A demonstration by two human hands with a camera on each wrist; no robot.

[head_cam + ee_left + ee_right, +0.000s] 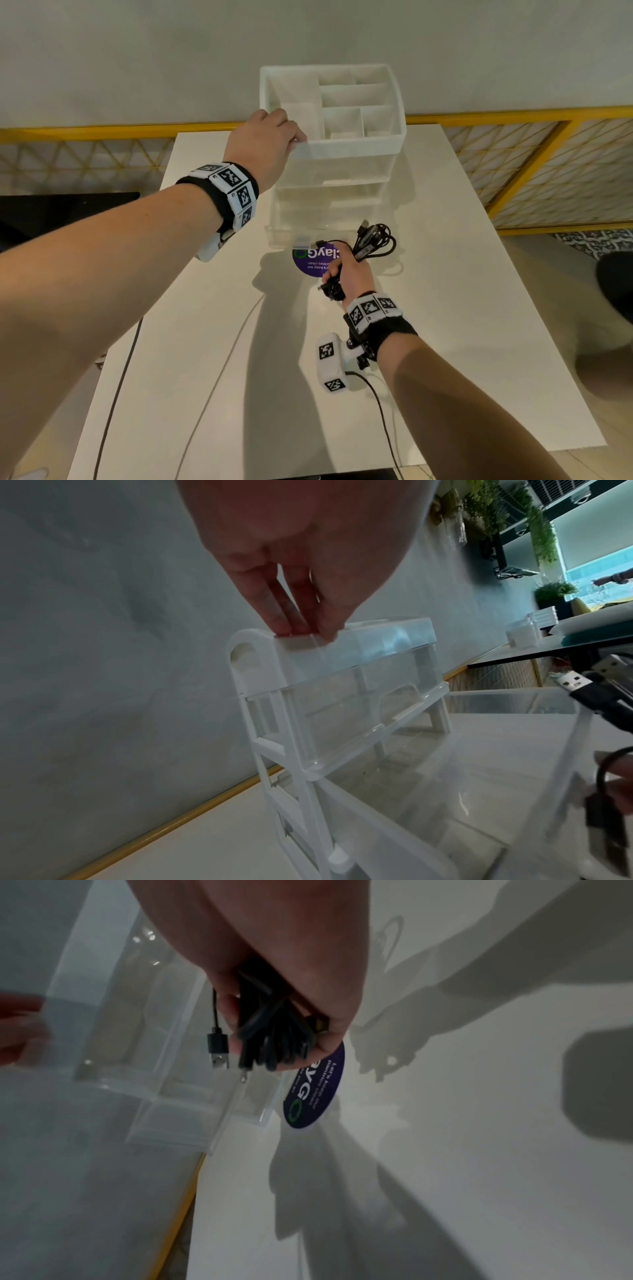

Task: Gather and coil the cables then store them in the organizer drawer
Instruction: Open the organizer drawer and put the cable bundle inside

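A clear plastic organizer (363, 150) with a compartmented top tray stands at the far end of the white table (462, 325). Its bottom drawer (301, 219) is pulled out towards me and looks empty in the left wrist view (445, 791). My left hand (267, 144) rests on the organizer's top left corner, its fingertips (301, 628) pressing down on the rim. My right hand (346, 274) grips a bundle of coiled black cables (373, 240) just in front of the drawer's right front corner. USB plugs stick out of the bundle (270, 1031).
A round purple sticker (313, 262) lies on the table under the right hand. A yellow-framed railing (513, 113) runs behind the table against the wall. Thin wires (212, 377) trail over the near table. A black surface (51, 212) sits left.
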